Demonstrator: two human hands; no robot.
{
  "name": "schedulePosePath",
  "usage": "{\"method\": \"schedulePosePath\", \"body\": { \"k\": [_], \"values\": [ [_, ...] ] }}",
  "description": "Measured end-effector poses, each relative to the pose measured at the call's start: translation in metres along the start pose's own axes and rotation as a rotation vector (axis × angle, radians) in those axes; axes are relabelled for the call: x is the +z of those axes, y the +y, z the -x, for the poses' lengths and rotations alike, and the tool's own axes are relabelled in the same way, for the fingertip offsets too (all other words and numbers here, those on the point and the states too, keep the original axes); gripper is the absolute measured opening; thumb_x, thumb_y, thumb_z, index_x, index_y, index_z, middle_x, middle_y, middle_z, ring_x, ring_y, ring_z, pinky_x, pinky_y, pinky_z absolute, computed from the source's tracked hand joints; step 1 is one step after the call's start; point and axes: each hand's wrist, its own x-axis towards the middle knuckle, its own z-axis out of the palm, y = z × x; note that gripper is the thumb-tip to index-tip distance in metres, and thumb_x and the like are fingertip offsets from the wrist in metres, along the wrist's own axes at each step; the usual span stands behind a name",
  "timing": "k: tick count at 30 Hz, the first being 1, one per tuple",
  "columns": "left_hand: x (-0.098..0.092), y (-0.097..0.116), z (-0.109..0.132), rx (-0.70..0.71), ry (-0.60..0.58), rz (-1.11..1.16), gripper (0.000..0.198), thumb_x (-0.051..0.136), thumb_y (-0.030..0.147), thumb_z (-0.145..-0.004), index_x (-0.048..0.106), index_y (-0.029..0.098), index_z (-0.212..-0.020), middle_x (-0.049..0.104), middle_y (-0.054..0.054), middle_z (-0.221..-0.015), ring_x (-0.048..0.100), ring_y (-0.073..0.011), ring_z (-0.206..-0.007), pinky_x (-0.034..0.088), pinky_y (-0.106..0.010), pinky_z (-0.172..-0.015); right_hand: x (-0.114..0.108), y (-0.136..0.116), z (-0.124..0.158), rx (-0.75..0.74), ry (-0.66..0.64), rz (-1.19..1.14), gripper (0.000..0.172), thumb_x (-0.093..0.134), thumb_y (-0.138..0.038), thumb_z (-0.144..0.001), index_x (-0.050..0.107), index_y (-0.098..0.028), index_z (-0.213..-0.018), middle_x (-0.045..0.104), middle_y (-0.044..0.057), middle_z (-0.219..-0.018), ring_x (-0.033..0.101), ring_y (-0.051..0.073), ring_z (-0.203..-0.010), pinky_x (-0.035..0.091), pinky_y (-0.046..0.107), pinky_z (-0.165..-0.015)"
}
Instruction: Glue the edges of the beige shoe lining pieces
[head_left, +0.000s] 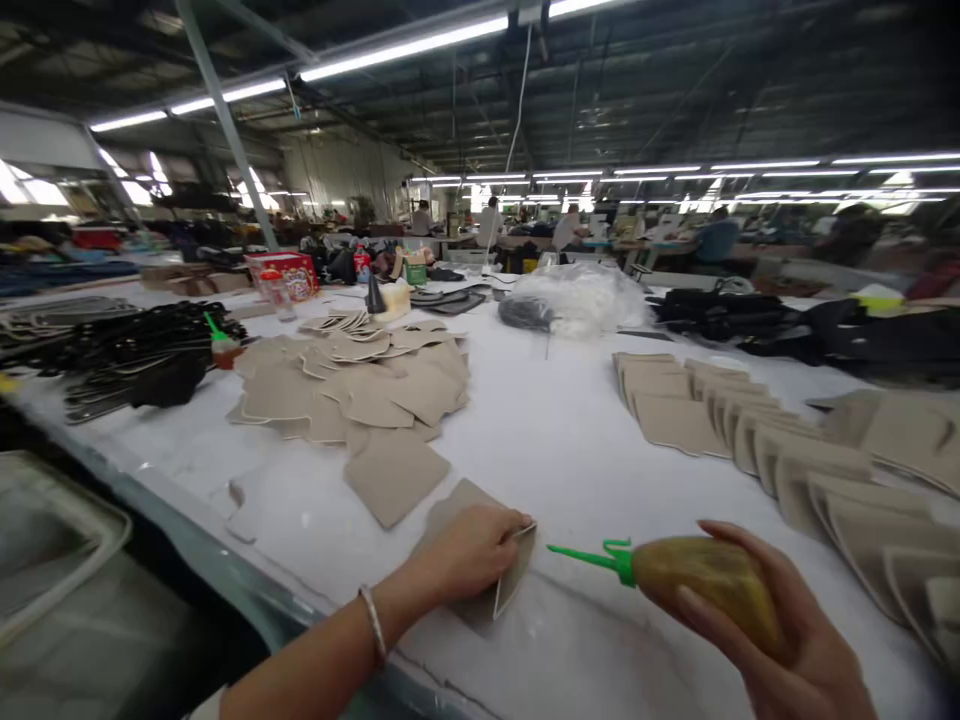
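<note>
My left hand [472, 550] is closed on a beige fabric piece [466, 500] near the table's front edge, with one side of the piece folded up under the fingers. In my right hand [795, 630] is a glue bottle [705, 585] with yellowish-brown contents, lying sideways in the grip. Its green nozzle [592, 556] points left toward the folded edge, a short gap away from it. Just beyond my left hand lies a single beige piece [396, 475], at the front of a loose heap of beige pieces [360, 385].
Overlapping beige pieces [810, 470] run in rows along the right. Black pieces [142, 340] and another green-tipped bottle [223, 345] are at left. Plastic wrap [581, 297], a red box [289, 272] and black items [735, 315] stand farther back. People sit in the distance.
</note>
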Motion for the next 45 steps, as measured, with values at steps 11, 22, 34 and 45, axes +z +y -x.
{"method": "schedulePosePath", "body": {
  "k": [11, 22, 34, 45],
  "values": [
    [0.004, -0.003, 0.0, 0.014, -0.012, -0.055, 0.047, 0.04, 0.015, -0.081, 0.064, 0.025, -0.121, 0.068, -0.002, -0.118, 0.062, -0.0227, -0.105, 0.045, -0.03, -0.092, 0.034, -0.016, -0.01, -0.242, -0.221, 0.053, 0.045, 0.07, -0.042, -0.083, 0.052, -0.029, -0.122, 0.061, 0.002, -0.108, 0.064, 0.021, -0.089, 0.052, 0.028, -0.082],
    [-0.008, 0.006, 0.001, 0.011, -0.055, -0.126, 0.043, 0.043, 0.016, -0.08, 0.068, 0.027, -0.113, 0.07, -0.002, -0.113, 0.064, -0.0235, -0.101, 0.046, -0.03, -0.087, 0.039, -0.021, -0.001, -0.349, -0.185, 0.133, 0.038, 0.064, -0.04, -0.088, 0.051, -0.029, -0.121, 0.058, 0.004, -0.111, 0.06, 0.023, -0.095, 0.049, 0.029, -0.082],
    [-0.003, 0.003, 0.002, 0.025, -0.035, -0.177, 0.037, 0.043, 0.019, -0.083, 0.068, 0.026, -0.109, 0.072, -0.004, -0.106, 0.064, -0.0244, -0.098, 0.046, -0.031, -0.085, 0.04, -0.021, 0.007, -0.111, -0.149, 0.081, 0.044, 0.067, -0.051, -0.083, 0.054, -0.028, -0.118, 0.066, 0.001, -0.104, 0.065, 0.024, -0.088, 0.05, 0.033, -0.083],
    [-0.005, 0.003, 0.002, 0.032, -0.038, -0.192, 0.033, 0.045, 0.018, -0.081, 0.067, 0.026, -0.105, 0.072, -0.004, -0.104, 0.064, -0.0242, -0.097, 0.045, -0.029, -0.082, 0.041, -0.024, 0.011, -0.14, -0.054, 0.168, 0.042, 0.064, -0.055, -0.082, 0.055, -0.028, -0.114, 0.062, 0.001, -0.102, 0.063, 0.022, -0.083, 0.05, 0.031, -0.08]
  ]
}}
